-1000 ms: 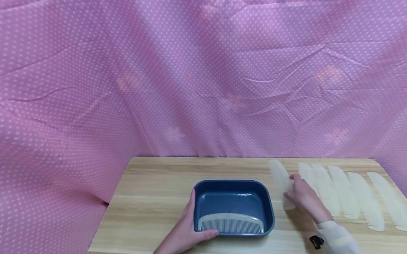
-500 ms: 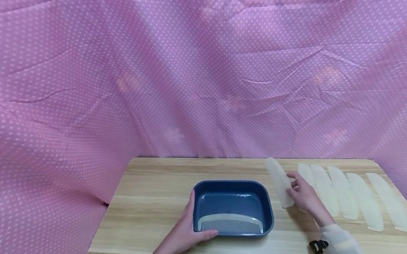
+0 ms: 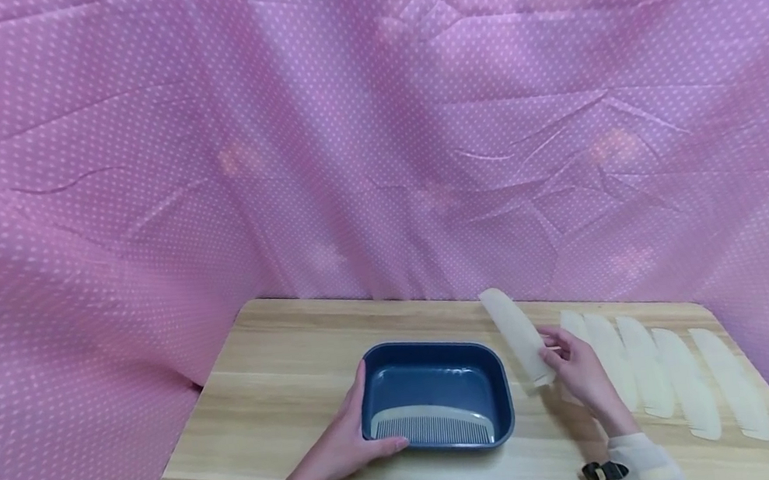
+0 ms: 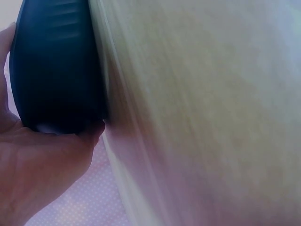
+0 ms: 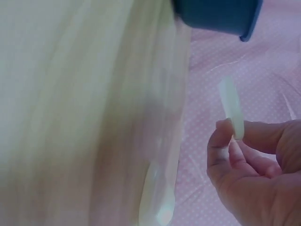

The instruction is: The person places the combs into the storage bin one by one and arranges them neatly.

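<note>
My left hand [image 3: 349, 434] grips the left side of a dark blue rectangular tray [image 3: 512, 402], its thumb over the front rim. In the left wrist view the tray's outer wall [image 4: 56, 70] sits against the palm. Inside the tray lies a pale comb [image 3: 439, 423], teeth toward me. To the right, my right hand [image 3: 583, 372] pinches another pale comb [image 3: 515, 332] by its lower part, tilted with its top end to the left. The right wrist view has this comb [image 5: 231, 106] edge-on between thumb and fingers, raised off the table.
Several pale combs [image 3: 681, 381] lie side by side on the right of the wooden table [image 3: 260, 394]. A pink dotted cloth [image 3: 359, 133] hangs behind and at both sides. A black buckled strap [image 3: 602, 474] hangs at the right sleeve.
My right hand has lifted its comb off the table and tilted the top end leftward, toward the tray. The left hand and tray have stayed in place.
</note>
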The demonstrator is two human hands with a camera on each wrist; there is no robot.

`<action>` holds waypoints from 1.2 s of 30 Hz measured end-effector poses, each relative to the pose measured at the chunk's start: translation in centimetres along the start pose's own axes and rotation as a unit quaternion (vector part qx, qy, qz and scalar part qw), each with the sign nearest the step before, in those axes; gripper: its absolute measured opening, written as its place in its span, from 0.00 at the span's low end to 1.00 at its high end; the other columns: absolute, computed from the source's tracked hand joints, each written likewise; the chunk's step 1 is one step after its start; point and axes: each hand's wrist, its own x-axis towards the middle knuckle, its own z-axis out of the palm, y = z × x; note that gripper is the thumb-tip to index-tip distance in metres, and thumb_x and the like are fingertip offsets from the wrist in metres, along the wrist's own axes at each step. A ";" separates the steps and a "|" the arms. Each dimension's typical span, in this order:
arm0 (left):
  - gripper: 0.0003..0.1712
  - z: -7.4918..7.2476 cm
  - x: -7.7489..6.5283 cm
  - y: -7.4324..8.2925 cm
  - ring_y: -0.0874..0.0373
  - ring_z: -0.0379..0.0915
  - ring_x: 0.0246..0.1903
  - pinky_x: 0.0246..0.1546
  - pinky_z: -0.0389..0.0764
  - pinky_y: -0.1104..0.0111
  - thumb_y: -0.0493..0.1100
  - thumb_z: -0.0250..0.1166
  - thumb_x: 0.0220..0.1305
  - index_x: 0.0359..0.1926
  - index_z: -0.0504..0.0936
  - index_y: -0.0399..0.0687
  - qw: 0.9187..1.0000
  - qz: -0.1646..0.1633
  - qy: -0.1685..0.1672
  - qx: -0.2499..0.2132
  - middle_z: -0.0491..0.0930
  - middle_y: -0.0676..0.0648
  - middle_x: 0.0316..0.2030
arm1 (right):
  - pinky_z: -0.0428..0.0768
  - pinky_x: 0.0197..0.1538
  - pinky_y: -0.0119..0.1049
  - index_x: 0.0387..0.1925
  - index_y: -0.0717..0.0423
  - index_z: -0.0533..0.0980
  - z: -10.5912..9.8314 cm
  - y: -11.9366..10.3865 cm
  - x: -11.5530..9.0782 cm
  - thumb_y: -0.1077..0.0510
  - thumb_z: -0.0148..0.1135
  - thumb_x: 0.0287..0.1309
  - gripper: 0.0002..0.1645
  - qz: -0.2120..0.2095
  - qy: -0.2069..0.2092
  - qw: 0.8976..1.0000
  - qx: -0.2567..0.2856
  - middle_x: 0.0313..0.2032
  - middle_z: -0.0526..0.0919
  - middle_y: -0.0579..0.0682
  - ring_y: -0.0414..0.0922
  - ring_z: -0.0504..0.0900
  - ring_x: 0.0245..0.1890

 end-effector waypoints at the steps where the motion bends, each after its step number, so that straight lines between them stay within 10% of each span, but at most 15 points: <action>1: 0.82 0.0 0.0 0.0 0.43 0.40 0.84 0.77 0.51 0.35 0.60 0.85 0.58 0.89 0.27 0.68 1.000 0.003 0.001 0.001 0.37 0.45 0.88 | 0.82 0.44 0.29 0.72 0.69 0.74 0.0 -0.1 0.0 0.70 0.61 0.77 0.26 0.000 -0.001 1.000 0.010 0.55 0.84 0.67 0.43 0.84 0.46; 13: 0.82 0.0 -0.2 -0.1 0.44 0.38 0.84 0.78 0.49 0.35 0.59 0.86 0.58 0.89 0.27 0.66 1.000 0.005 0.017 0.004 0.36 0.46 0.88 | 0.84 0.53 0.34 0.74 0.69 0.72 0.3 -1.6 -0.3 0.66 0.62 0.79 0.28 0.004 -0.085 0.983 0.165 0.60 0.82 0.70 0.42 0.86 0.51; 36: 0.82 0.8 -0.5 -0.2 0.44 0.42 0.83 0.78 0.50 0.36 0.57 0.86 0.58 0.88 0.27 0.72 1.000 0.014 0.015 -0.012 0.39 0.46 0.88 | 0.85 0.50 0.32 0.59 0.62 0.87 2.8 -2.6 -1.3 0.61 0.71 0.73 0.17 -0.098 -0.188 0.973 0.092 0.54 0.90 0.56 0.42 0.87 0.49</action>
